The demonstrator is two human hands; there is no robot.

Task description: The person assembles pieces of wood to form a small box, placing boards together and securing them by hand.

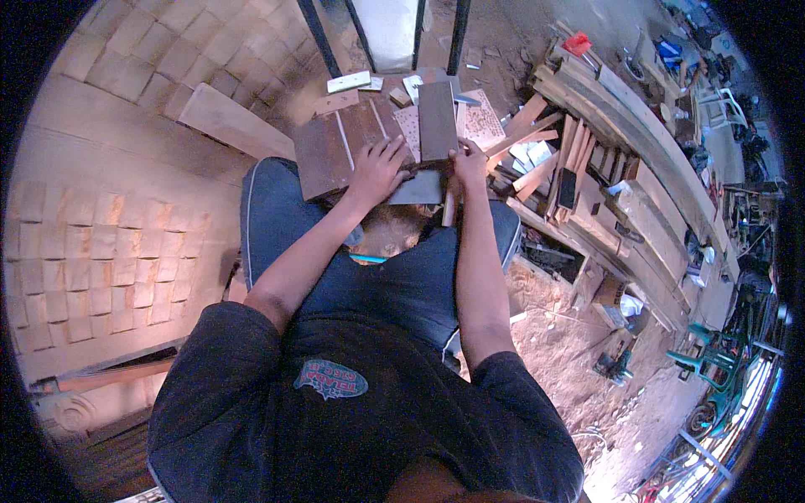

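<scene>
In front of my knees, a brown wooden panel (pixel 323 155) with two pale strips (pixel 345 141) lies on the left of the work surface. My left hand (pixel 379 172) rests flat over its right side, fingers stretched out. To the right of that hand is a dark rectangular wooden block (pixel 438 121), long side pointing away from me. My right hand (pixel 469 159) pinches the block's near right corner, its fingertips partly hidden. Speckled pale boards (pixel 481 120) show on both sides of the block. A grey flat plate (pixel 417 189) sits nearest me, below the block.
Small white pieces (pixel 348 81) lie along the far edge. A dark-legged frame (pixel 375 33) stands beyond. Wood offcuts (pixel 573 159) and long planks (pixel 620 105) are piled at right. A plank (pixel 231 121) leans in from the left, beside a wall of patterned wooden tiles (pixel 109 251).
</scene>
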